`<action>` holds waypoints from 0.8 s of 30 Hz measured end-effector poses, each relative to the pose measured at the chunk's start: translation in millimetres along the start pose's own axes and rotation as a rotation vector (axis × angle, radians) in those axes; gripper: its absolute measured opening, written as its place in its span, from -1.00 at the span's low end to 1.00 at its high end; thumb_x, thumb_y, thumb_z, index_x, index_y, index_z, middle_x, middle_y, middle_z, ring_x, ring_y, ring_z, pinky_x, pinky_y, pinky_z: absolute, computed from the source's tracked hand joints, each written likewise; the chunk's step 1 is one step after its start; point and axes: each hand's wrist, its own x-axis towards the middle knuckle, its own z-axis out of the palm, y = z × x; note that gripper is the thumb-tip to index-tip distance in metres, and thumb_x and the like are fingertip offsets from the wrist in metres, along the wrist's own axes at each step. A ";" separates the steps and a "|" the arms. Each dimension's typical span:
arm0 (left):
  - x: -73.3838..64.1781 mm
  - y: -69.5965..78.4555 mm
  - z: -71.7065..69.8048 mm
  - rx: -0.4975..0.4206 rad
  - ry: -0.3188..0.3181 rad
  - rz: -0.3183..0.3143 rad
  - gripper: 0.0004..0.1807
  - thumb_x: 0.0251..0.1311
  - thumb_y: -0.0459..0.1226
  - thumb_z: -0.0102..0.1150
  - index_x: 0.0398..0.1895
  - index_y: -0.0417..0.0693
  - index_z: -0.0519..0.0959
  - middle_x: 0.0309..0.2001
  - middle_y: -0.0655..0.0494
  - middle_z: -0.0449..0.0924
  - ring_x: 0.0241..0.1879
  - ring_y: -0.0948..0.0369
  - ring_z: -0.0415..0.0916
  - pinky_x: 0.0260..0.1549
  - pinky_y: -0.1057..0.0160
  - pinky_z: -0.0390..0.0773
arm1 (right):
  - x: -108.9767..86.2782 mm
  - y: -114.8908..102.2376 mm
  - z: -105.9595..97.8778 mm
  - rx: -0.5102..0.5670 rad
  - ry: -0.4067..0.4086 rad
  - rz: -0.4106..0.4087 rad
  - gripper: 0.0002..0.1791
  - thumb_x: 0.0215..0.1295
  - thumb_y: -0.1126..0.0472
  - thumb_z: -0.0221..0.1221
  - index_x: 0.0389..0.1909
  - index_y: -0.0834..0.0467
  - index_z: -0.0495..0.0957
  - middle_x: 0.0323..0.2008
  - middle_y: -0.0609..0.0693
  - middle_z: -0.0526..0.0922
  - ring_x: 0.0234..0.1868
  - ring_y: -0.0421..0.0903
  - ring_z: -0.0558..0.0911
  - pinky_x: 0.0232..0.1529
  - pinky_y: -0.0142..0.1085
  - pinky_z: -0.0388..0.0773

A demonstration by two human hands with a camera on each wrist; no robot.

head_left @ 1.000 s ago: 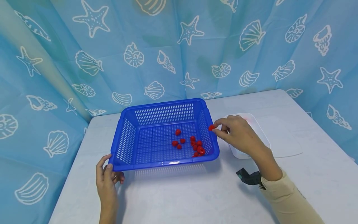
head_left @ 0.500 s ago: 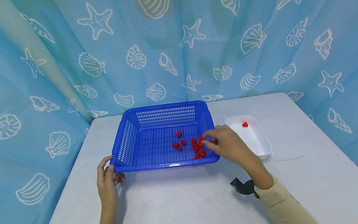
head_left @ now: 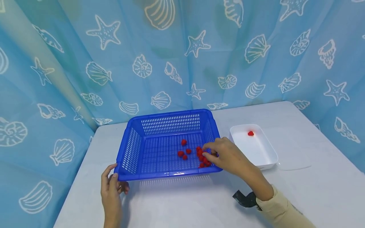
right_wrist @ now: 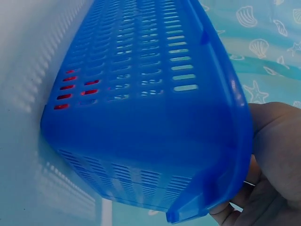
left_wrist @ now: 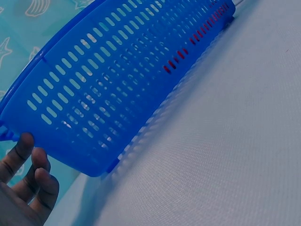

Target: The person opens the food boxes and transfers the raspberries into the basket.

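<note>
The blue plastic basket [head_left: 171, 174] stands on the white table with its near side facing me. At its near left corner my left hand [head_left: 110, 193] grips the rim, thumb on top and the other fingers lower down. Several red raspberries [head_left: 183, 142] lie inside, most in a pile [head_left: 201, 165] at the right end. My right hand [head_left: 223, 155] reaches over the right rim, index finger and thumb tips at the pile. Whether a raspberry is between them, I cannot tell. In the right wrist view the basket [right_wrist: 141, 132] hides the fingertips of the right hand [right_wrist: 277, 155].
A white plastic box [head_left: 255, 148] stands right of the basket with one raspberry [head_left: 250, 133] at its far end. Beside it lies a clear lid [head_left: 295, 168]. The blue seashell curtain [head_left: 171, 47] hangs behind the table [head_left: 176, 205].
My right hand has carried a raspberry from the right rim in over the basket and down to the pile. My left hand stays at the corner. The head view has tilted up slightly.
</note>
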 end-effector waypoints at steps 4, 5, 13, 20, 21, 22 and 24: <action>-2.5 -0.4 1.9 0.018 -0.007 -0.011 -0.52 0.27 0.23 -0.31 0.23 0.50 0.21 -0.23 0.01 0.43 -0.54 0.00 0.45 -0.67 0.23 0.46 | -2.6 1.9 -1.4 -0.017 0.007 0.007 -0.75 0.12 0.08 0.26 -0.16 0.01 0.64 -0.61 -0.24 0.33 -0.45 -0.22 0.33 -0.49 -0.39 0.32; -3.0 -0.4 2.3 0.020 -0.008 -0.014 -0.52 0.27 0.23 -0.31 0.23 0.50 0.21 -0.23 0.01 0.43 -0.54 -0.01 0.45 -0.67 0.23 0.46 | -3.2 2.7 -2.6 -0.018 0.012 0.014 -0.75 0.12 0.08 0.26 -0.16 0.00 0.64 -0.60 -0.24 0.34 -0.45 -0.22 0.33 -0.48 -0.39 0.32; -3.3 -2.1 1.9 0.045 0.009 -0.043 -0.58 0.30 0.18 -0.32 0.22 0.55 0.20 -0.21 0.03 0.43 -0.52 -0.01 0.46 -0.67 0.24 0.46 | -4.3 17.3 -21.4 -0.043 0.038 0.141 -0.73 0.15 0.04 0.23 -0.14 0.04 0.62 -0.57 -0.16 0.38 -0.41 -0.16 0.36 -0.49 -0.35 0.36; -3.4 -2.0 1.6 0.041 0.005 -0.041 -0.57 0.30 0.18 -0.32 0.23 0.55 0.19 -0.21 0.03 0.43 -0.52 -0.02 0.45 -0.68 0.24 0.46 | -8.9 59.5 -47.7 -0.098 0.154 0.238 -0.76 0.19 0.07 0.19 -0.17 0.08 0.61 -0.61 -0.09 0.43 -0.51 -0.09 0.36 -0.55 -0.29 0.31; -2.7 -2.0 1.3 0.039 0.004 -0.037 -0.57 0.30 0.18 -0.31 0.23 0.54 0.19 -0.21 0.03 0.43 -0.52 -0.02 0.46 -0.68 0.24 0.46 | -10.0 66.3 -51.3 -0.097 0.169 0.260 -0.76 0.19 0.08 0.18 -0.17 0.09 0.60 -0.61 -0.07 0.44 -0.51 -0.08 0.36 -0.56 -0.29 0.30; -2.0 -1.8 1.0 0.036 0.002 -0.033 -0.56 0.30 0.18 -0.31 0.23 0.53 0.20 -0.21 0.02 0.43 -0.52 -0.01 0.46 -0.68 0.23 0.46 | -10.9 72.7 -54.3 -0.096 0.179 0.282 -0.76 0.20 0.08 0.17 -0.17 0.10 0.60 -0.60 -0.05 0.46 -0.52 -0.07 0.37 -0.58 -0.28 0.30; -0.5 -1.6 0.1 0.024 0.002 -0.027 -0.56 0.30 0.18 -0.30 0.24 0.50 0.20 -0.21 0.01 0.43 -0.52 -0.01 0.46 -0.68 0.21 0.45 | -11.9 84.5 -57.5 -0.087 0.181 0.329 -0.75 0.20 0.09 0.16 -0.17 0.13 0.59 -0.59 -0.01 0.48 -0.53 -0.05 0.39 -0.59 -0.27 0.30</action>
